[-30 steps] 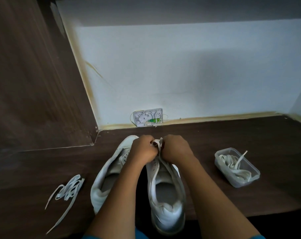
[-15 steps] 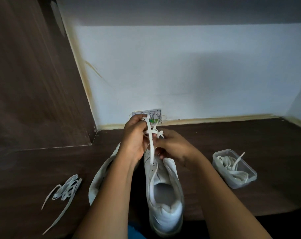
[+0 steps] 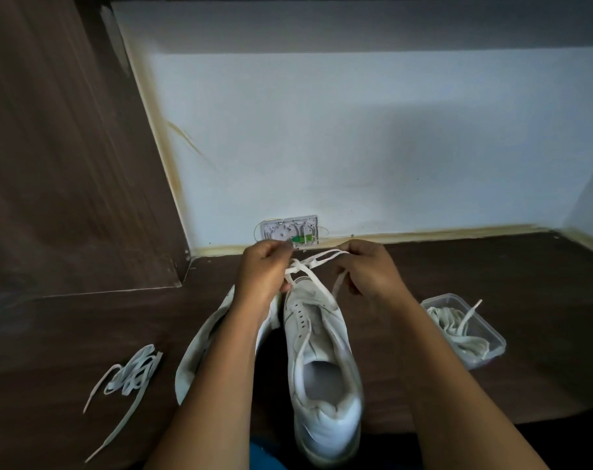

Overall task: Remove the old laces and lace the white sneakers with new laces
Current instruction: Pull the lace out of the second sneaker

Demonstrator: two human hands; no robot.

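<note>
A spare lace (image 3: 129, 371) lay loose at the left of the dark wooden surface (image 3: 51, 334), well apart from the pair. Beside it, the left sneaker (image 3: 203, 344) sat partly hidden under the person's forearm, with no lace visible on it.

The left hand (image 3: 263, 269), fingers curled, pinched one end of a white lace (image 3: 313, 262) just above the toe end of the right sneaker (image 3: 317, 344). A second earlier both fists had been bunched together over that spot. They had since drawn apart, and the lace ran taut between them and crossed over itself.

The right sneaker stood heel toward the camera, its upper eyelets bare and its tongue exposed. The lace met it only at the toe end. It was not clear whether this was the last of the old lace coming out or a new one being evened up at the lowest eyelets. Either way, most of the lacing seemed to lie ahead.

The right hand (image 3: 369, 269), also curled, gripped the other end. At far right, a clear plastic tub (image 3: 485, 359) held a tangle of more laces (image 3: 458, 329).
</note>
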